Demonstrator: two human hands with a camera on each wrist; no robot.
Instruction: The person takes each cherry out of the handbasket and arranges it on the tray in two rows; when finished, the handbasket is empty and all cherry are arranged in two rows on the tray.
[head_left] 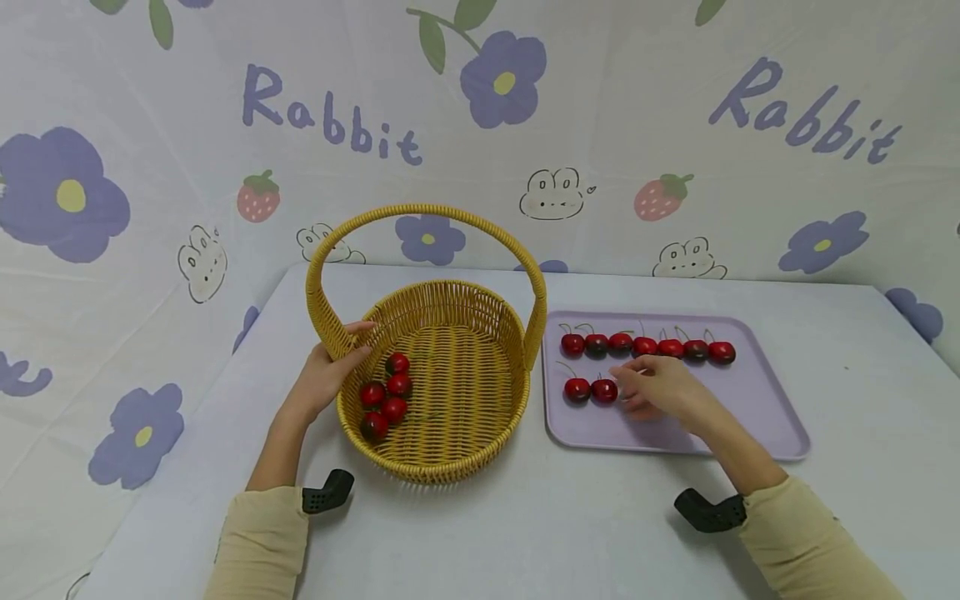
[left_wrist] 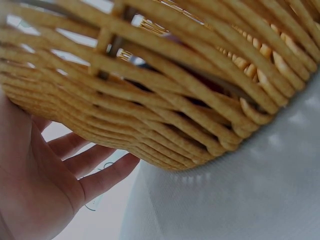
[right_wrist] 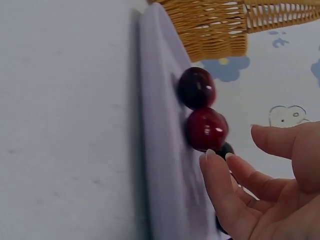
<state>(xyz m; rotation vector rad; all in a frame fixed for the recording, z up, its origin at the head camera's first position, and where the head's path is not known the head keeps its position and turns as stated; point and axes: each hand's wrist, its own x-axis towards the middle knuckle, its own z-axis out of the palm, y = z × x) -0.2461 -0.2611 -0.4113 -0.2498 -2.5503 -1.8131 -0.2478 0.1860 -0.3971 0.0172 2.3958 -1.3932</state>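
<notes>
A round yellow wicker basket (head_left: pixel 465 387) with a tall arched handle stands left of centre. My left hand (head_left: pixel 318 379) grips its left side by the handle's foot, thumb over the rim; the left wrist view shows other fingers stretched along the outside. Several red cherries (head_left: pixel 394 408) lie inside, grouped at the left. On a lilac tray (head_left: pixel 753 408) to the right, cherries (head_left: pixel 644 347) with stems form a back row. Two more cherries (head_left: pixel 604 391) sit in front of it. My right hand (head_left: pixel 663 390) hovers beside these two, thumb apart from the fingers, with nothing held.
A white cloth covers the table (head_left: pixel 510 533). Behind it hangs a white curtain (head_left: pixel 465 179) printed with flowers, rabbits and strawberries. The basket's right side stands close to the tray's left edge, and its handle rises above both.
</notes>
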